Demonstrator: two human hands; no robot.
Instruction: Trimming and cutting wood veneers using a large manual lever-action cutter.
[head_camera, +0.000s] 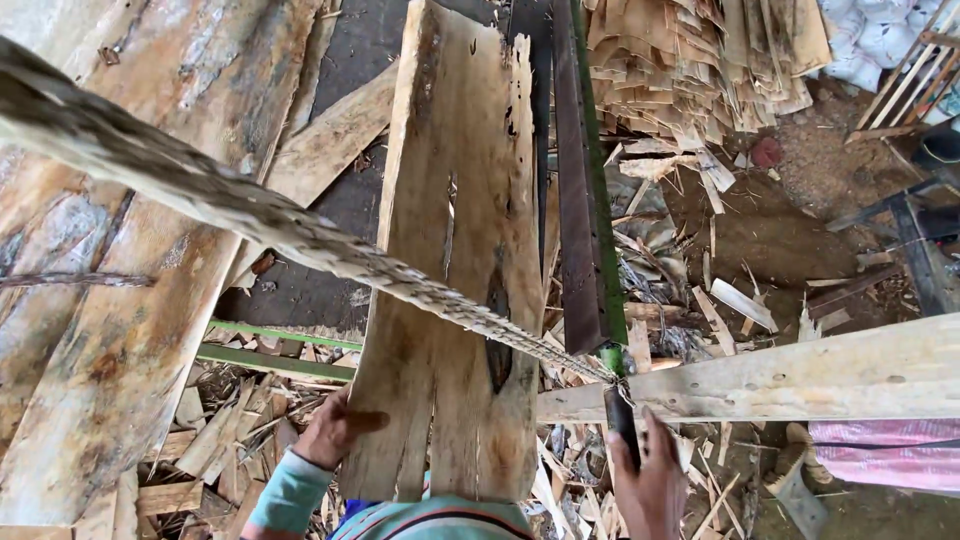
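A long, cracked sheet of wood veneer (455, 260) runs from the top of the view down to my chest. My left hand (335, 428) grips its lower left edge. My right hand (650, 480) is closed on a dark handle (622, 425) at the foot of a long metal bar (585, 190) with a green edge. A thick twisted rope (250, 215) crosses diagonally from upper left and ends at the handle.
Large veneer sheets (110, 300) lie on the left. A stack of veneer pieces (700, 60) is at top right. A pale plank (800, 375) runs across on the right. Wood scraps (240, 420) litter the ground. Pink cloth (880, 455) shows at right.
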